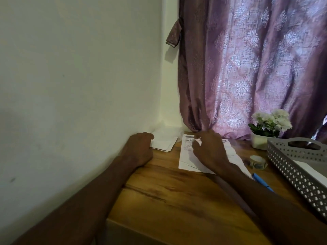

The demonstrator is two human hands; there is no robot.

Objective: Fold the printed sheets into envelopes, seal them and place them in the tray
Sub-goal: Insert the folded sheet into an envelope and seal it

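In the head view, the white printed paper sheet (187, 156) lies flat on the brown wooden table (177, 200), at centre frame. To fold it well, I think the edges should meet before creasing. The right hand (208, 149) rests on it, fingers curled, seemingly pinching its top. The left hand (139, 147), loosely curled, rests beside the white envelope stack (164, 141). The grey perforated plastic tray (292, 167) waits at right.

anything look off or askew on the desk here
Mostly fine. The printed sheet under the right hand lies slightly askew with creases near its front edge; the blue pen is partly tucked under the forearm.
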